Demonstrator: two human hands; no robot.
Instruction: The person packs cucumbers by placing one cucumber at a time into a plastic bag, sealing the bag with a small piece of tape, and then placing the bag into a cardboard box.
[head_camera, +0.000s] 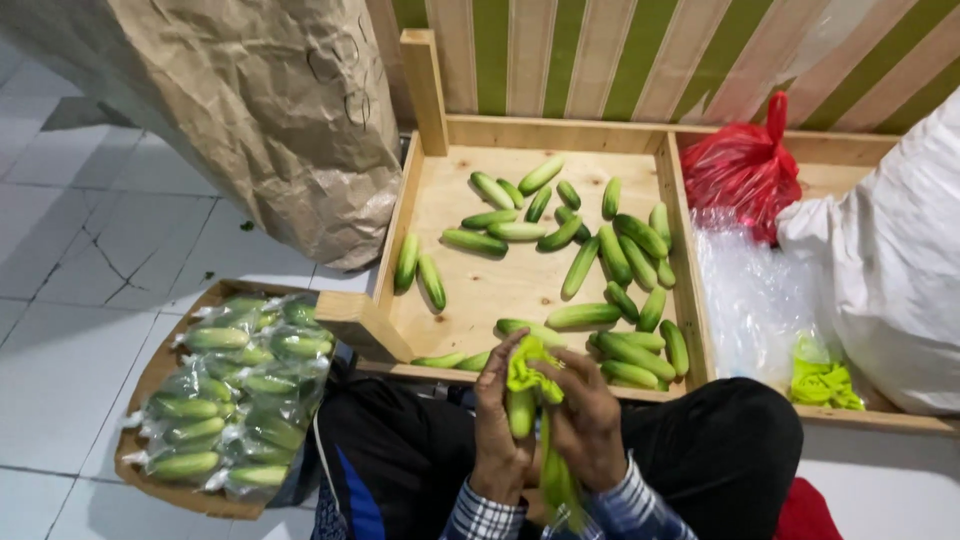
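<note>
Fingers (505, 365) of both hands wrap yellow-green netting (530, 370), seemingly hiding cucumbers (520, 410).

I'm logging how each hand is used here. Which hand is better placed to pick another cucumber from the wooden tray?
Probably the right hand: it only fingers the green net, and loose cucumbers lie just beyond it. The left hand has its grip around a cucumber.

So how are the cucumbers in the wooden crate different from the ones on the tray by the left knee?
The crate cucumbers lie loose and bare, scattered at all angles on the wooden crate floor. The tray cucumbers are sealed in clear plastic packs, lined up side by side and stacked on the tray. Both lots are small, light green cucumbers of similar size. The left hand and right hand hold one more cucumber with a yellow-green net.
</note>
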